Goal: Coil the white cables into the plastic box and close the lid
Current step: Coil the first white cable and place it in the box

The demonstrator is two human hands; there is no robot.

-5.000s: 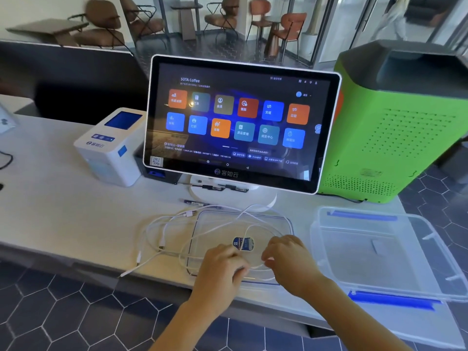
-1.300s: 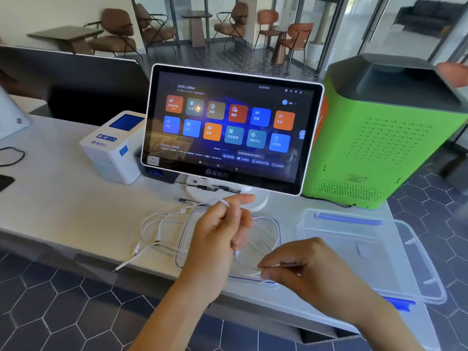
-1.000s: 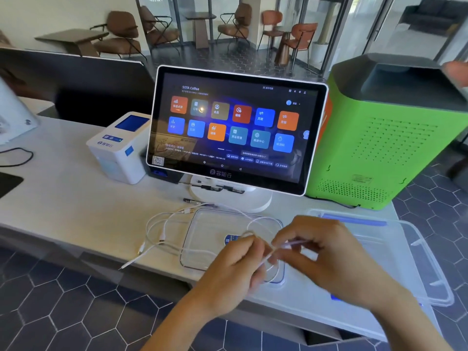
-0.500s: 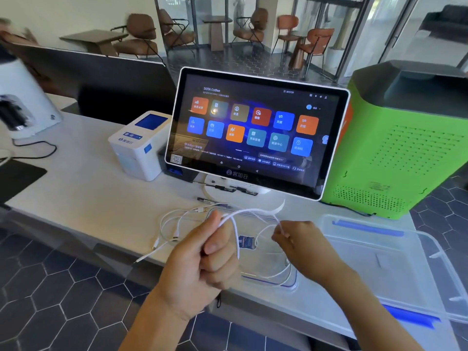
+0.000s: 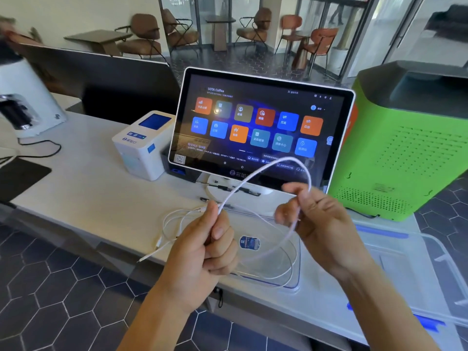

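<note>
A white cable [image 5: 263,167] arcs in the air in front of the screen, held at both ends of the loop. My left hand [image 5: 205,252] is fisted on it, thumb up. My right hand [image 5: 321,224] pinches the same cable, which runs on down toward the counter. Under both hands lies a clear flat plastic piece with a blue sticker [image 5: 249,243], with cable loops resting on it. More white cables [image 5: 174,224] lie tangled on the counter to its left. The clear plastic box [image 5: 410,254] with blue clips stands at the right.
A touchscreen terminal [image 5: 258,122] stands right behind the hands. A white receipt printer [image 5: 143,144] is to its left and a green machine [image 5: 405,148] to its right. A white appliance [image 5: 25,102] with a black cord [image 5: 48,150] occupies the far left. The counter's front edge runs below my wrists.
Both hands have risen from the counter and moved apart, drawing the white cable up into a wide loop in front of the screen. The view has shifted left.
</note>
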